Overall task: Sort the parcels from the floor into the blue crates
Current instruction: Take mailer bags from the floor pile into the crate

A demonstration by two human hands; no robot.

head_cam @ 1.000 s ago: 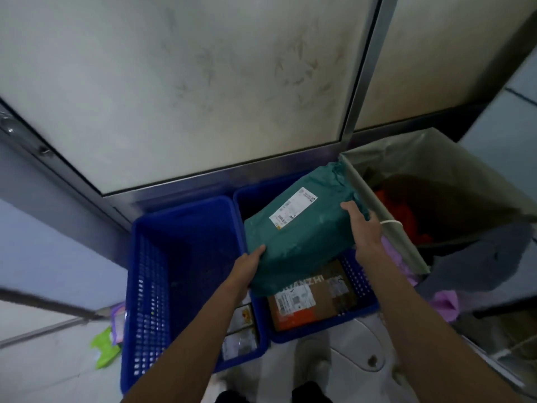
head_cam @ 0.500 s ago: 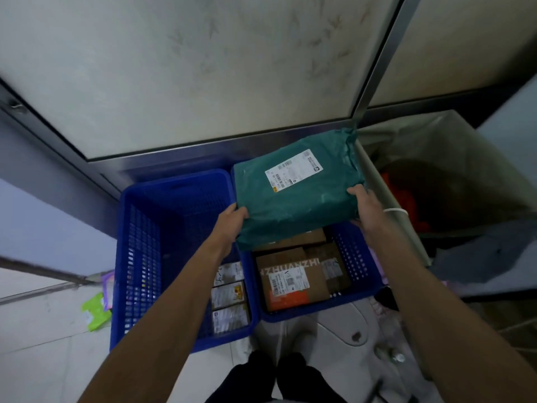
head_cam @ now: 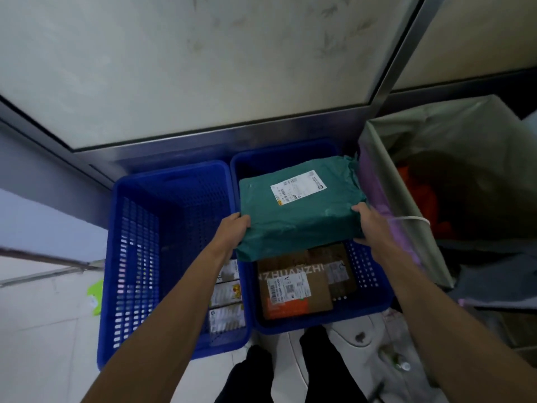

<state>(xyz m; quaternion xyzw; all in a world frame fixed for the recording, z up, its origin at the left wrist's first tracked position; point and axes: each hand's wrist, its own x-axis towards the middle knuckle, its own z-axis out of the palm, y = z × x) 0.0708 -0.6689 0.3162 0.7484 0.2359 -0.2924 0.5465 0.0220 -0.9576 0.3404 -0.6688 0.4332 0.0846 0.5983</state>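
- Over the far half of the right blue crate [head_cam: 374, 289]: the green poly-bag parcel [head_cam: 299, 216] is held nearly level, white shipping label [head_cam: 297, 186] facing up. It is not yet released. Whether its far end touches the crate rim cannot be told.
- Left hand [head_cam: 232, 231]: clamped on the parcel's near-left corner, fingers curled round the edge.
- Right hand [head_cam: 367, 225]: clamped on the near-right corner, thumb on top. The other fingers are hidden under the bag.
- Judgement on the grip: the bag is soft and nearly as wide as the crate. One hand at each near corner likely keeps it from sagging and lets it go down square between the walls.
- Judgement on orientation: label up probably keeps the address readable once the parcel is stacked.
- Same crate, beneath the parcel: a brown carton [head_cam: 293, 289] with printed lettering and a label lies flat on the bottom. A darker carton [head_cam: 337, 271] sits just beside it on the right. The green parcel covers their far edges and will probably come to rest partly on them.
- Left blue crate [head_cam: 136, 257]: side by side with the right one. Small labelled packets [head_cam: 226, 298] are lined along its right wall, partly hidden by the left forearm.
- The sorting rule between the two crates cannot be told.
- Grey fabric bin [head_cam: 406, 175]: just right of the right crate.
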